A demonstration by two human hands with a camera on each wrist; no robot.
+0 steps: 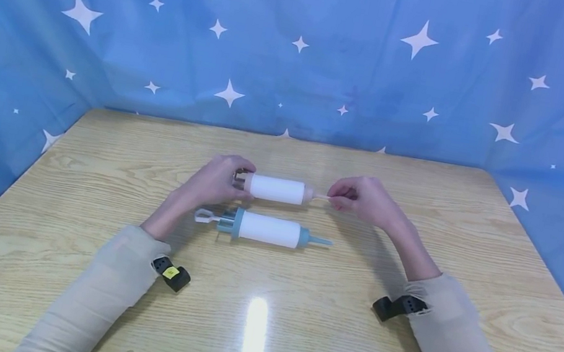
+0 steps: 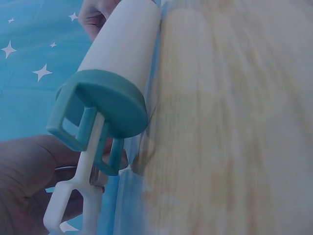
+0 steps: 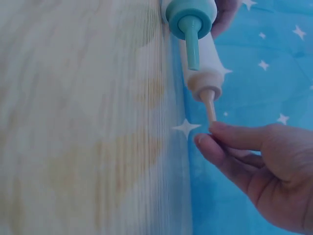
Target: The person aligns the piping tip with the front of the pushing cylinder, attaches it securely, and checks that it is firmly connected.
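A syringe with a white barrel and pale pink ends [image 1: 277, 189] lies across the far part of the table. My left hand [image 1: 221, 180] grips its left, handle end, with thumb and fingers on opposite sides. At the other end, thumb and forefinger of my right hand [image 1: 365, 200] pinch the tip of the thin pink nozzle [image 3: 209, 105]. Nearer to me lies a similar syringe with teal ends [image 1: 269, 230], untouched and roughly parallel. Its white looped plunger handle [image 2: 73, 200] points left. In the left wrist view this teal syringe hides part of the left hand.
The wooden table [image 1: 322, 334] carries both syringes near its middle. A blue curtain with white stars [image 1: 299, 78] hangs behind it and along both sides. Black wrist cameras are strapped over both sleeves [image 1: 98, 288].
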